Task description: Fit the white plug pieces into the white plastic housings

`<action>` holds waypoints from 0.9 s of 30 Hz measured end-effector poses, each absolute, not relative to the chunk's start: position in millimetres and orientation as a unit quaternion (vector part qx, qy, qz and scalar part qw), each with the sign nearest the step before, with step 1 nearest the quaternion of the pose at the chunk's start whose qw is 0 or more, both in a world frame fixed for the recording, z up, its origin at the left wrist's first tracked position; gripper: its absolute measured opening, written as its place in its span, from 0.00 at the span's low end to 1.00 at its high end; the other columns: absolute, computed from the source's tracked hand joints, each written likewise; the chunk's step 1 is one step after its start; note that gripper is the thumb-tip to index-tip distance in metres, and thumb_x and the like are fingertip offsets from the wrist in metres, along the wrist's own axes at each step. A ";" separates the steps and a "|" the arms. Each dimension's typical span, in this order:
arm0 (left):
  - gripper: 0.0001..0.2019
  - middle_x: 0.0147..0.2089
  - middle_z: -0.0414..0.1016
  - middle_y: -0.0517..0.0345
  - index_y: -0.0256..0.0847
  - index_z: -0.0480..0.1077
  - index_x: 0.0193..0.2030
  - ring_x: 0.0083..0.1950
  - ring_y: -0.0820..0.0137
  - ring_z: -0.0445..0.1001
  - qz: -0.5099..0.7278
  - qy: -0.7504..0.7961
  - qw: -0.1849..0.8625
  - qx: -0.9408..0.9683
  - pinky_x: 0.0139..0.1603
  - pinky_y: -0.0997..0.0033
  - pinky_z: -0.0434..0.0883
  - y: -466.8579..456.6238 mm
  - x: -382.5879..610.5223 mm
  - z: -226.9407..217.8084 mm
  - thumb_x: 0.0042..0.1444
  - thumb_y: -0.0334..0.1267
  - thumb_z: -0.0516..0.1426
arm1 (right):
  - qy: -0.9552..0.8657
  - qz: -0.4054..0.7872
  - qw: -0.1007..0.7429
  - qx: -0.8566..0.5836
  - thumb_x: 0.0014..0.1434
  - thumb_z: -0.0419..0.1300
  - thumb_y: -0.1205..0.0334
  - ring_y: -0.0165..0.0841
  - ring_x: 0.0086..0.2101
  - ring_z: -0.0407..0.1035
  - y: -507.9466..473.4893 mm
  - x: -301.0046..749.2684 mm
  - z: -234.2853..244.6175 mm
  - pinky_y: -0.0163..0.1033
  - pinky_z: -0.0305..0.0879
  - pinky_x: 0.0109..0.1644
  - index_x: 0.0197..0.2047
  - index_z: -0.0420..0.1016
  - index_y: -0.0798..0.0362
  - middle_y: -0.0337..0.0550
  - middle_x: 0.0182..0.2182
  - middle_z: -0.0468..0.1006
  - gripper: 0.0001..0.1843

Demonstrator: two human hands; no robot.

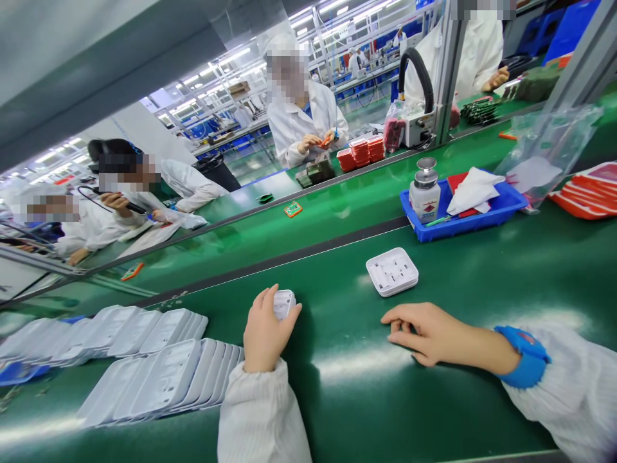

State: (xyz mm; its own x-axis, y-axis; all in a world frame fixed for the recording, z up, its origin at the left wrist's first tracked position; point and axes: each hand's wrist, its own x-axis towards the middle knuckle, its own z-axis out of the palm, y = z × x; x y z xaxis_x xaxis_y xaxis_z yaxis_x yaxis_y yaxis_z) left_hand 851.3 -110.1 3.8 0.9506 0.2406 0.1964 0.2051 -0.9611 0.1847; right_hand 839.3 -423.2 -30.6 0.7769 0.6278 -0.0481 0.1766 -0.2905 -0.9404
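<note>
My left hand (pixel 264 331) is closed around a small white plastic part (pixel 283 302), held just above the green bench (pixel 366 386). My right hand (pixel 429 333) rests on the bench with its fingers curled loosely and nothing in it; a blue wrist strap (pixel 525 355) sits on that wrist. A square white plastic housing (pixel 392 271) lies flat on the bench a little beyond my right hand. Rows of overlapping white covers (pixel 159 379) lie to the left of my left hand.
A blue tray (pixel 501 212) with a white dispenser bottle (pixel 425 193) and cloths stands at the back right. Red trays (pixel 590 190) and a plastic bag (pixel 549 151) lie at the far right. The green conveyor (pixel 318 222) carries small parts. Several people in white coats work opposite.
</note>
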 end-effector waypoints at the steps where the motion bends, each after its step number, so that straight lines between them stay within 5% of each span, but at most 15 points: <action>1: 0.28 0.61 0.63 0.44 0.38 0.62 0.59 0.62 0.51 0.62 0.112 0.108 0.072 0.985 0.58 0.51 0.64 -108.9 851.1 3.3 0.54 0.50 0.54 | -0.265 0.186 0.534 -0.781 0.63 0.55 0.58 0.28 0.19 0.66 -423.6 839.0 -31.6 0.32 0.62 0.27 0.44 0.72 0.55 0.36 0.24 0.72 0.11; 10: 0.29 0.61 0.60 0.44 0.42 0.60 0.60 0.54 0.52 0.70 0.011 0.181 0.082 0.980 0.49 0.52 0.70 -95.5 840.6 10.9 0.55 0.54 0.51 | -0.166 -0.065 0.548 -0.818 0.59 0.54 0.55 0.32 0.22 0.62 -435.2 858.4 -26.7 0.34 0.60 0.24 0.43 0.72 0.54 0.40 0.26 0.69 0.14; 17: 0.30 0.55 0.66 0.43 0.38 0.67 0.51 0.57 0.48 0.66 0.040 0.183 0.074 0.979 0.56 0.48 0.65 -77.9 835.4 10.3 0.52 0.61 0.51 | -0.135 -0.043 0.431 -0.891 0.59 0.57 0.55 0.31 0.19 0.61 -446.6 873.4 -30.1 0.34 0.54 0.26 0.35 0.75 0.52 0.35 0.17 0.66 0.10; 22: 0.27 0.59 0.62 0.41 0.38 0.65 0.54 0.62 0.51 0.59 0.251 0.026 0.112 0.961 0.62 0.49 0.58 -103.6 836.2 9.8 0.55 0.56 0.53 | -0.165 -0.108 0.417 -0.887 0.62 0.53 0.52 0.32 0.21 0.63 -446.5 872.2 -31.0 0.36 0.54 0.27 0.30 0.72 0.53 0.40 0.23 0.72 0.16; 27: 0.22 0.60 0.60 0.45 0.43 0.61 0.58 0.63 0.56 0.58 0.219 -0.120 0.217 0.944 0.64 0.52 0.59 -150.7 834.7 -0.7 0.58 0.45 0.57 | -0.151 -0.114 0.503 -0.843 0.60 0.55 0.51 0.30 0.19 0.58 -441.2 862.8 -21.1 0.35 0.54 0.25 0.28 0.70 0.53 0.38 0.19 0.67 0.16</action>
